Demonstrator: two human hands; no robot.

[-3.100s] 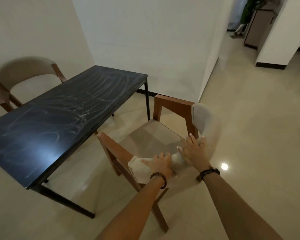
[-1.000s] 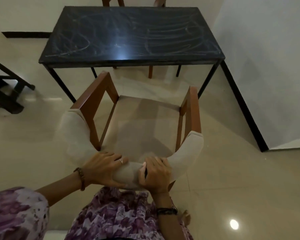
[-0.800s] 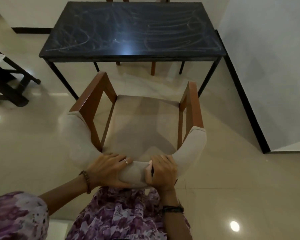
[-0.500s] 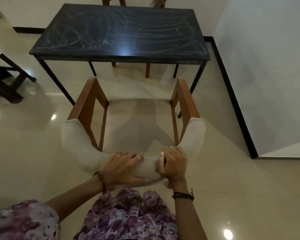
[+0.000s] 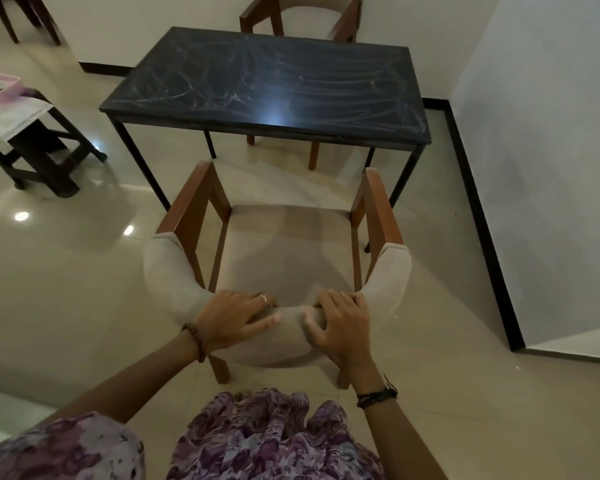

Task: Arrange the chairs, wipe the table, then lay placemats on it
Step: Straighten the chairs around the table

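Observation:
A wooden armchair with a beige seat and a curved padded backrest stands in front of me, facing the black table. Chalky smear marks cover the tabletop. My left hand grips the top of the backrest left of its middle, fingers curled over the padding. My right hand grips the same backrest just to the right, thumb on my side. A second chair stands at the table's far side, partly hidden behind the tabletop.
A dark low stool with a pale cloth and a pink tray on it stands at the left. A white wall with a black skirting runs along the right. Glossy tiled floor surrounds the chair.
The chair turned from side-on to facing the table and has slid closer to it. Both hands stay on the backrest. My view has pulled back and higher.

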